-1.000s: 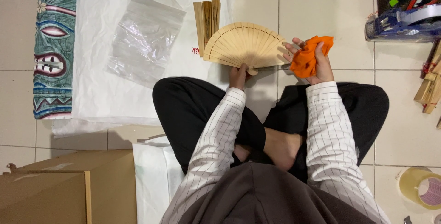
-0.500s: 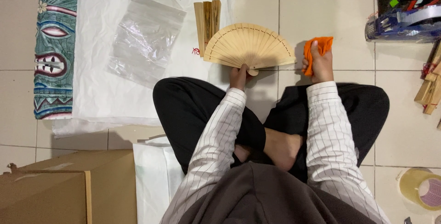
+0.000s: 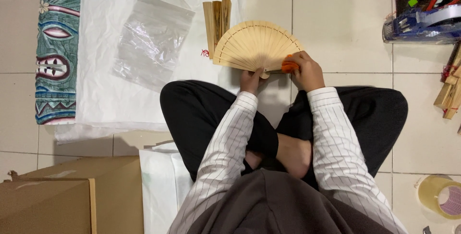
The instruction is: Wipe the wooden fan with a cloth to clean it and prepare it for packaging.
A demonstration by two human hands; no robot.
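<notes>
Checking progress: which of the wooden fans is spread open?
The wooden fan held at its pivot by the left hand is spread open; the closed fans lie folded on the white sheet beside it.

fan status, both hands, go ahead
Left hand grips open wooden fan at its pivot. Right hand presses orange cloth on fan's right edge. Closed fans beside it, nothing blocking.

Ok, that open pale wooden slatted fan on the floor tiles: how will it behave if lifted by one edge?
The pale wooden slatted fan is made of thin slats, so it is probably light and somewhat fragile. The slats meet at one pivot, pinched by the left hand, so it would likely fold shut rather than stay spread.
</notes>
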